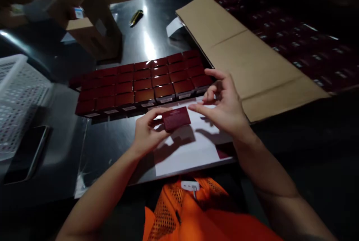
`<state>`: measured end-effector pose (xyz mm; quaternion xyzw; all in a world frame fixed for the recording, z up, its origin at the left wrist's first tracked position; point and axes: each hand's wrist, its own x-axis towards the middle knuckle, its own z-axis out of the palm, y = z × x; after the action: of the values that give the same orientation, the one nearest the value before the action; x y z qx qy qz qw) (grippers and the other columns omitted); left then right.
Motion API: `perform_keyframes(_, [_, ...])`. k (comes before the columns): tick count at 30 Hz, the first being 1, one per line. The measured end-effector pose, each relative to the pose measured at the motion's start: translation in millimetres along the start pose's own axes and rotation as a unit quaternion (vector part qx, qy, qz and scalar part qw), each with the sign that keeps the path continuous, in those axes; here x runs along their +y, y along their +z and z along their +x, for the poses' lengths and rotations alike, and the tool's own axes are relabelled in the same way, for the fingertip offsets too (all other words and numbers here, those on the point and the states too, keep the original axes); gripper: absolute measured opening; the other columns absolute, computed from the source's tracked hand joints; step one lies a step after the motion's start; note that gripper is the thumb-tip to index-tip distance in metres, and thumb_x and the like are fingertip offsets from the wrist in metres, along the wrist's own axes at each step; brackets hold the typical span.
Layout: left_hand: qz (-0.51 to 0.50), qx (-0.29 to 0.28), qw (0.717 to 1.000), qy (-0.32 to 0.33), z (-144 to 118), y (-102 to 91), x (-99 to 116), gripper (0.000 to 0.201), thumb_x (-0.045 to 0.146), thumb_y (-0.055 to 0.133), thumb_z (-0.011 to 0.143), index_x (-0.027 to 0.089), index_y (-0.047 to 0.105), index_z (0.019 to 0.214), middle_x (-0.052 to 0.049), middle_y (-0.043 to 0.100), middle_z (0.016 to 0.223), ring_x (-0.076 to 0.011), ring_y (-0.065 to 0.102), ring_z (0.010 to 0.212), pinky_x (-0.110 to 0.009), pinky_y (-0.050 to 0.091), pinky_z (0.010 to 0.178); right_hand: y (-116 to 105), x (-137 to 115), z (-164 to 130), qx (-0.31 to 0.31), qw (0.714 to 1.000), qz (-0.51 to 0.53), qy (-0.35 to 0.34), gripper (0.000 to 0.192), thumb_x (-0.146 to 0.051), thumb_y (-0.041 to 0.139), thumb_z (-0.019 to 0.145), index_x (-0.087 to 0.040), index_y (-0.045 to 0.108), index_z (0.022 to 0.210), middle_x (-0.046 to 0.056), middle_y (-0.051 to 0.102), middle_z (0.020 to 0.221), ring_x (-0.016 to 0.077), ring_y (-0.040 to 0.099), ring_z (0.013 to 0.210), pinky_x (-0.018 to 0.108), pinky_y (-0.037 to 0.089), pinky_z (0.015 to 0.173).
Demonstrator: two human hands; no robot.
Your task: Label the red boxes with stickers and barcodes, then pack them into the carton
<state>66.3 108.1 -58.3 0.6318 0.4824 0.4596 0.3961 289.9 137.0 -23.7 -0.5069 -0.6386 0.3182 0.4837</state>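
Left hand (pixel 147 130) grips a small dark red box (pixel 176 118) by its left end, fingers closed around it, and holds it just above a white sheet (pixel 190 151) that lies on the desk (pixel 112 140). Right hand (pixel 224 102) hovers just beside the box's right end with fingers spread and loosely curled, the forefinger close to the box; whether it touches cannot be told.

Behind the held box, rows of the same red boxes (pixel 140 84) stand packed side by side on the desk, white labels on their near faces. To their right lies a large open carton (pixel 294 46) with its brown flap (pixel 244 54) folded out toward the person; more red boxes fill its inside.

At far left sits a white basket (pixel 17 95), with a phone (pixel 28 153) lying flat just in front of it. Farther back, a cardboard box (pixel 89 31) stands on the desk, and a yellow-and-black knife (pixel 136 17) lies near it. An orange mesh vest (pixel 196 215) shows at the bottom edge.
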Motion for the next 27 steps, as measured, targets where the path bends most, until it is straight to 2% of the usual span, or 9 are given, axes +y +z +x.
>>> perform_keyframes(3, [-0.136,-0.016,0.987,-0.085,0,4.5,-4,0.05,0.026,0.088,0.058,0.023,0.064,0.102,-0.001,0.075,0.095,-0.0185,0.072,0.081,-0.03,0.061,0.073,-40,-14,-10,-0.037,0.998,-0.04,-0.03,0.055,-0.037,0.083,0.074,-0.028,0.065,0.125,0.002,0.069,0.099,0.0193,0.067,0.088,0.032,0.057,0.083])
perform_keyframes(6, [-0.232,-0.056,0.962,-0.134,-4,10.1,-3,0.051,0.029,0.088,0.061,0.024,0.062,0.105,0.0,0.074,0.09,-0.0166,0.072,0.075,-0.026,0.059,0.07,-84,-20,-44,-0.109,0.984,-0.133,-0.048,0.041,-0.04,0.08,0.078,-0.029,0.072,0.117,0.003,0.073,0.103,0.0212,0.069,0.093,0.033,0.055,0.088])
perform_keyframes(8, [-0.266,-0.086,0.948,-0.151,-9,14.3,-1,0.05,0.032,0.088,0.064,0.024,0.062,0.106,0.0,0.073,0.088,-0.0157,0.071,0.074,-0.024,0.058,0.068,-103,-8,-69,-0.167,0.969,-0.178,-0.044,0.034,-0.039,0.075,0.084,-0.029,0.073,0.116,0.004,0.074,0.107,0.0222,0.069,0.099,0.034,0.055,0.09])
perform_keyframes(10, [-0.296,-0.124,0.932,-0.167,-14,18.7,1,0.05,0.033,0.088,0.065,0.023,0.063,0.107,-0.002,0.074,0.09,-0.0171,0.072,0.076,-0.025,0.057,0.069,-112,15,-88,-0.204,0.957,-0.205,-0.04,0.033,-0.04,0.072,0.086,-0.027,0.073,0.116,0.006,0.073,0.116,0.0261,0.064,0.117,0.041,0.052,0.099])
perform_keyframes(12, [-0.328,-0.16,0.91,-0.197,-19,22.5,4,0.053,0.032,0.088,0.063,0.021,0.063,0.108,-0.007,0.076,0.098,-0.0218,0.073,0.084,-0.031,0.058,0.075,-109,40,-100,-0.23,0.945,-0.228,-0.051,0.036,-0.043,0.073,0.085,-0.026,0.073,0.117,0.008,0.072,0.122,0.0306,0.056,0.129,0.05,0.046,0.104])
perform_keyframes(15, [-0.347,-0.189,0.885,-0.244,-24,26.2,8,0.056,0.022,0.089,0.057,0.02,0.062,0.106,-0.012,0.075,0.109,-0.0287,0.073,0.097,-0.04,0.058,0.084,-92,62,-106,-0.22,0.94,-0.248,-0.078,0.035,-0.043,0.074,0.084,-0.025,0.074,0.114,0.01,0.074,0.116,0.0325,0.058,0.125,0.055,0.045,0.1])
perform_keyframes(19, [-0.342,-0.155,0.896,-0.237,-29,31.0,12,0.057,0.016,0.086,0.059,0.022,0.058,0.108,-0.009,0.074,0.114,-0.027,0.071,0.101,-0.044,0.055,0.091,-66,63,-106,-0.147,0.953,-0.217,-0.153,0.031,-0.042,0.073,0.086,-0.023,0.075,0.11,0.009,0.076,0.104,0.0264,0.066,0.108,0.046,0.052,0.092])
perform_keyframes(22, [-0.354,-0.137,0.898,-0.223,-29,37.8,9,0.062,0.016,0.088,0.058,0.025,0.054,0.109,-0.006,0.072,0.117,-0.0246,0.07,0.102,-0.043,0.056,0.089,-56,61,-110,-0.115,0.957,-0.197,-0.177,0.029,-0.04,0.072,0.087,-0.023,0.075,0.111,0.008,0.077,0.1,0.0216,0.07,0.096,0.04,0.057,0.088])
perform_keyframes(27, [-0.341,-0.122,0.904,-0.226,-28,46.1,-1,0.065,0.012,0.089,0.054,0.026,0.052,0.106,-0.005,0.072,0.115,-0.0256,0.07,0.103,-0.042,0.057,0.088,-51,61,-124,-0.051,0.957,-0.193,-0.21,0.022,-0.03,0.072,0.088,-0.024,0.075,0.109,0.007,0.078,0.103,0.0211,0.074,0.096,0.038,0.061,0.085])
